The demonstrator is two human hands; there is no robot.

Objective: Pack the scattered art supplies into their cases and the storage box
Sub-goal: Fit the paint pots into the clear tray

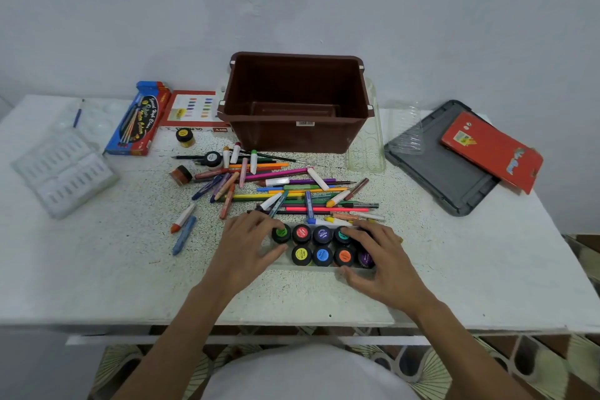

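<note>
- Both hands are on the paint tray (311,267), one at each end.
- The left hand (250,243) grips the left end: its fingers curl over the top by the green-lidded jar (281,233), and its thumb sits at the near side.
- The right hand (383,256) clasps the right end. Its fingers lie over the teal-lidded jar (341,235) and part of the purple-lidded jar (366,258), with the thumb at the near rim.
- Between the two grips sit eight jars in two rows, all lids up. The red-lidded jar (301,233) is in the far row and the yellow-lidded jar (301,254) is in the near row.
- The tray rests flat on the speckled table (130,269).
- Just beyond the fingertips lies the pile of pencils and crayons (285,191), criss-crossed and almost touching the tray's far edge.
- Farther past the pile, straight ahead of the hands, the brown storage box (297,136) stands upright and open.
- Out to the left of the left hand lie two stray crayons, a white one with an orange tip (182,218) and a blue crayon (184,235).
- Beyond those, three loose jars (185,137) sit near the pile's left edge.
- Well off to the left are the white insert trays (65,175) and the blue brush box (136,120).
- Far to the right of the right hand, a red card case (490,149) lies on the grey lid (438,169).
</note>
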